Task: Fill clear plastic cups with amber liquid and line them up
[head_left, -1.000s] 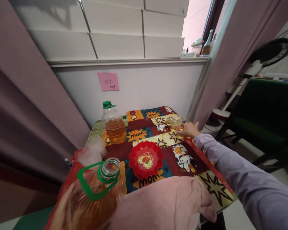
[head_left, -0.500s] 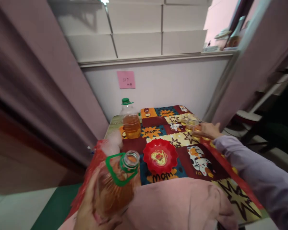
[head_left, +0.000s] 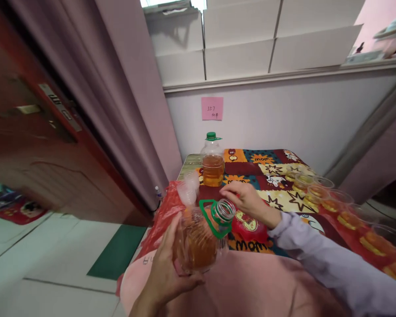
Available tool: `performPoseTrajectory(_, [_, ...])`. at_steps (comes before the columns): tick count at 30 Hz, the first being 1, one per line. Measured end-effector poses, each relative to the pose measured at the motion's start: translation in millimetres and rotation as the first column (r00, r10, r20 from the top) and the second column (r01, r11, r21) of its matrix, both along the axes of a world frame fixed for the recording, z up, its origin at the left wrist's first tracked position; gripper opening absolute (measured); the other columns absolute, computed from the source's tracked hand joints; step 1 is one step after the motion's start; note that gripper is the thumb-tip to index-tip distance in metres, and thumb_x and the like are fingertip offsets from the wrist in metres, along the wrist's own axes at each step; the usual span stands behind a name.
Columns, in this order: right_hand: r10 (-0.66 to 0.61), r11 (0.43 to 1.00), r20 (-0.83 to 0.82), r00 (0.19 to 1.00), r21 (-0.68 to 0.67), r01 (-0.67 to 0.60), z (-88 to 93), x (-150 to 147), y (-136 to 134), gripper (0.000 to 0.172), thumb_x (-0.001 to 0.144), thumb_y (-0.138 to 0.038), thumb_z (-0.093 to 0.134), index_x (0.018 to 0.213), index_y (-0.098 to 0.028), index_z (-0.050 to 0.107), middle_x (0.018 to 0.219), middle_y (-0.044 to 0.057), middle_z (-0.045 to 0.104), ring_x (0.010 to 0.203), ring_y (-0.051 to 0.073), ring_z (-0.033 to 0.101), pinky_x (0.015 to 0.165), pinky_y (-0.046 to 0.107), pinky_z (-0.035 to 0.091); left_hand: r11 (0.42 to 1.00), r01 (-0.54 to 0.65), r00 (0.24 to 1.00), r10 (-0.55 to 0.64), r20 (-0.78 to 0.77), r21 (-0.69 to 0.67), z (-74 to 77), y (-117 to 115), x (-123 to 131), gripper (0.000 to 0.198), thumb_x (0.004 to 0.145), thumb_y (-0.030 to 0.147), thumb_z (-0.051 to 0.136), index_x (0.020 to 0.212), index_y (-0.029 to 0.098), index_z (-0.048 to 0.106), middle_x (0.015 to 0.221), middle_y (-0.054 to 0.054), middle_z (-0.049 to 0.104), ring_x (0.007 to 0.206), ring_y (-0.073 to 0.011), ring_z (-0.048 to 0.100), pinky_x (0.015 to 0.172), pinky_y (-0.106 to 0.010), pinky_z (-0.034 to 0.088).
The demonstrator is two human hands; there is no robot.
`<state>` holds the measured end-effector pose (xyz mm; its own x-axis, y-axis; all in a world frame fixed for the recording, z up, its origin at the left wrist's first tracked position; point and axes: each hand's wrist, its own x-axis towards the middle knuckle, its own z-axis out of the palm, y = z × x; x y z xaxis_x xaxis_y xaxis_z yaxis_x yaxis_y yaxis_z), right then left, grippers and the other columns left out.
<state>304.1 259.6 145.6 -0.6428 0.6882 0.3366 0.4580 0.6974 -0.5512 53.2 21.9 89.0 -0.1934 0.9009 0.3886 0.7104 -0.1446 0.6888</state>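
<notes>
In the head view, the left hand gripped a jug by its body, fingers and thumb wrapped around it low down. The jug was tilted, its open mouth up and to the right, with amber liquid inside and a green handle ring at the neck. It stood out in front of the table, over a pink cloth.

The right hand hung just beyond the jug's mouth and partly hid a red bowl. Its fingers were curled in; whether they held anything, I could not tell.

Behind, on the patterned mat, stood a capped jug of amber liquid. Nested cups lay to its left front, beside red plastic. Cups of yellowish liquid lined the right edge. A pink note was on the wall behind.
</notes>
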Motion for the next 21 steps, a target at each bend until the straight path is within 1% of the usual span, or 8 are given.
performPoseTrajectory(2, [0.123,0.992,-0.024,0.992,0.001,-0.123,-4.9,-38.3,-6.7,0.027,0.114,-0.03,0.06,0.118,-0.025,0.086,0.121,0.009,0.086,0.114,0.024,0.081,0.104,0.035,0.062,0.999,0.053,0.998,-0.053,0.036,-0.01,-2.3,-1.9,-1.2,0.155,0.06,0.075,0.104,0.185,0.04,0.018,0.185,-0.025,0.044,0.168,-0.0525,0.044,0.131,-0.077,0.042])
performPoseTrajectory(4, [0.217,0.976,-0.009,0.976,0.021,-0.217,-5.9,-68.2,-5.9,0.025,0.114,-0.029,0.063,0.129,-0.024,0.083,0.134,0.011,0.081,0.123,0.024,0.078,0.109,0.036,0.06,0.998,0.065,0.997,-0.065,0.045,0.0,-4.0,-4.6,-2.8,0.153,0.063,0.077,0.102,0.185,0.041,0.016,0.186,-0.025,0.041,0.169,-0.0539,0.041,0.131,-0.08,0.04])
performPoseTrajectory(6, [0.259,0.964,0.052,0.964,0.045,-0.261,-3.3,-90.9,-1.7,0.03,0.113,-0.027,0.065,0.14,-0.025,0.078,0.146,0.011,0.075,0.131,0.024,0.076,0.111,0.036,0.06,0.998,0.066,0.997,-0.066,0.032,0.019,-4.8,-7.1,-4.1,0.153,0.064,0.077,0.102,0.185,0.042,0.015,0.185,-0.024,0.044,0.168,-0.0549,0.043,0.13,-0.081,0.041])
performPoseTrajectory(9, [0.262,0.959,0.212,0.941,0.054,-0.279,2.8,-115.0,3.7,0.038,0.113,-0.024,0.064,0.149,-0.027,0.073,0.156,0.01,0.071,0.135,0.024,0.074,0.111,0.034,0.06,0.997,0.064,0.998,-0.064,0.009,0.039,-6.2,-8.8,-4.7,0.154,0.062,0.075,0.103,0.185,0.044,0.015,0.183,-0.022,0.049,0.165,-0.0555,0.047,0.129,-0.082,0.043])
performPoseTrajectory(13, [0.237,0.964,0.316,0.919,0.038,-0.261,4.2,-133.0,5.5,0.033,0.116,-0.028,0.059,0.142,-0.027,0.079,0.149,0.008,0.076,0.128,0.025,0.076,0.109,0.035,0.06,0.997,0.036,0.999,-0.037,0.021,0.062,-8.5,-7.4,-4.4,0.155,0.058,0.076,0.104,0.184,0.045,0.019,0.181,-0.021,0.052,0.164,-0.056,0.049,0.128,-0.084,0.043])
performPoseTrajectory(16, [0.209,0.973,0.32,0.924,0.031,-0.231,1.5,-137.9,5.2,0.034,0.116,-0.029,0.055,0.133,-0.028,0.085,0.138,0.009,0.082,0.127,0.027,0.077,0.109,0.037,0.06,0.998,0.057,0.998,-0.058,0.013,0.026,-7.1,-6.7,-4.5,0.15,0.061,0.074,0.104,0.184,0.042,0.024,0.181,-0.022,0.05,0.166,-0.0552,0.048,0.131,-0.082,0.041])
performPoseTrajectory(19, [0.186,0.979,0.301,0.935,0.022,-0.202,0.7,-137.6,5.0,0.036,0.115,-0.031,0.055,0.129,-0.034,0.088,0.135,0.011,0.084,0.127,0.03,0.077,0.112,0.041,0.06,0.998,0.069,0.998,-0.069,0.013,-0.007,-3.0,-6.8,-4.0,0.149,0.062,0.075,0.102,0.184,0.04,0.025,0.181,-0.021,0.051,0.166,-0.0564,0.047,0.133,-0.081,0.04])
performPoseTrajectory(21, [0.19,0.979,0.28,0.941,0.018,-0.203,1.3,-136.3,5.8,0.034,0.114,-0.031,0.057,0.125,-0.035,0.089,0.133,0.011,0.085,0.126,0.03,0.078,0.113,0.042,0.059,0.997,0.07,0.997,-0.069,0.023,-0.024,-0.7,-6.9,-3.1,0.148,0.061,0.077,0.101,0.183,0.04,0.027,0.18,-0.021,0.052,0.165,-0.057,0.047,0.133,-0.079,0.041])
